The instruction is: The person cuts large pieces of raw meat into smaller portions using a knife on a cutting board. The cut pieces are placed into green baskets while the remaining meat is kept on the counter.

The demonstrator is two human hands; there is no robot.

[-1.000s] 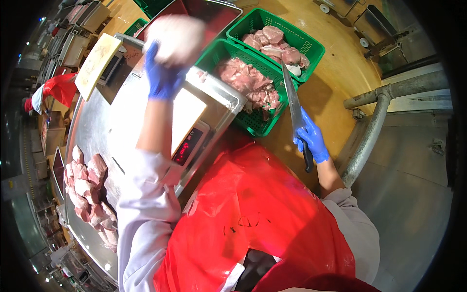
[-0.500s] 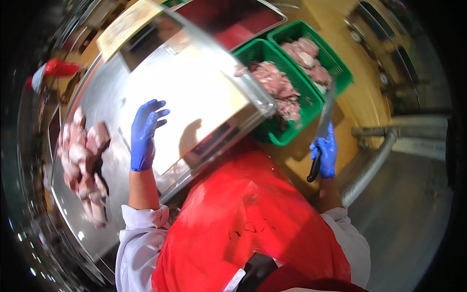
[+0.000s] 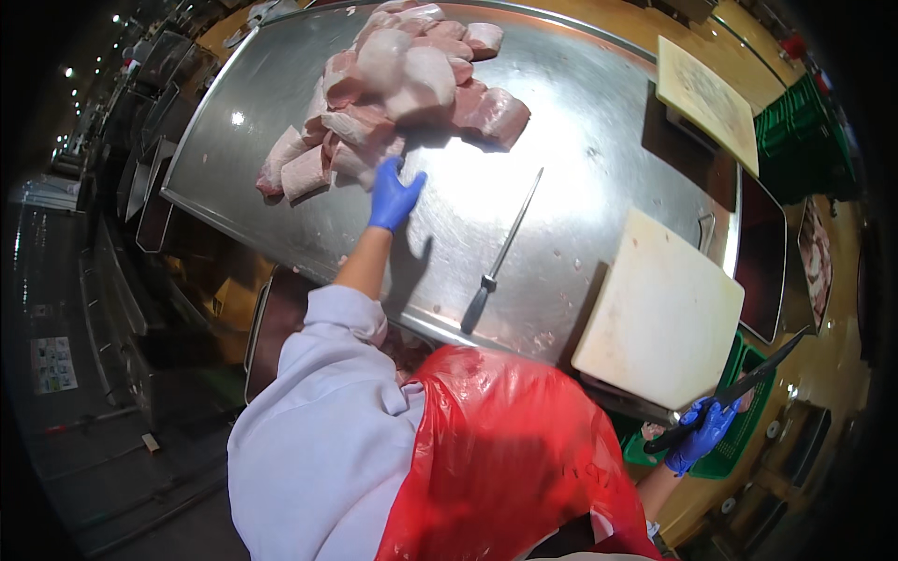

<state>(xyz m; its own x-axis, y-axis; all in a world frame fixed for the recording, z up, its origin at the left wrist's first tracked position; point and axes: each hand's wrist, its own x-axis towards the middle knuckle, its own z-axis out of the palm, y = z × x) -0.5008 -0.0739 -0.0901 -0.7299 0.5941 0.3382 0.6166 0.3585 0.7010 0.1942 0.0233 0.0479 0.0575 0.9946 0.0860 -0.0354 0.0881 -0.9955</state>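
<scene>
My left hand [image 3: 395,194], in a blue glove, reaches to the near edge of a heap of pale pink meat pieces [image 3: 360,123]. Its fingers are apart with nothing held; whether the fingertips touch the meat I cannot tell. At the lower right, my right hand [image 3: 706,438], also blue-gloved, grips a long knife [image 3: 762,371] with its blade toward the upper right. A sharpening steel [image 3: 505,245] with a black handle lies on the metal table [image 3: 561,112] between the two hands. Left of the knife is a white cutting board [image 3: 659,309].
Green baskets [image 3: 748,425] with meat sit under my right hand, partly hidden by the board. Another cutting board [image 3: 708,101] stands at the table's far right end, beside stacked green crates [image 3: 800,140]. A raised rim edges the table.
The view has swung left toward the meat heap. My left hand has gone from above the white cutting board to the heap's edge. My right hand still holds the knife.
</scene>
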